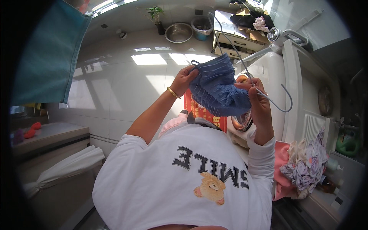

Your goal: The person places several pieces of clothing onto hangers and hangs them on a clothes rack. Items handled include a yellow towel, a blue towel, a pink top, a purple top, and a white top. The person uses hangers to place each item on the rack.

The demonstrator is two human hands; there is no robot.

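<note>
A blue terry towel [215, 86], bunched and folded with pale stripes, is held up between both hands. My left hand [184, 80], with a gold bangle on its wrist, pinches a corner that has a small dark loop. My right hand [258, 95] holds a grey wire clothes hanger [243, 61] at the towel's other end. The hanger's long loop points away past the towel, and its hook curls out to the right. Whether the right fingers also grip the towel is hard to tell.
A white washing machine [270, 69] stands at the right, beside a sink counter with crumpled clothes [306, 169]. Beyond the hands are a steel basin [178, 32], a lined bin [202, 28] and a drawer cabinet [241, 43]. A teal cloth [49, 54] hangs at upper left.
</note>
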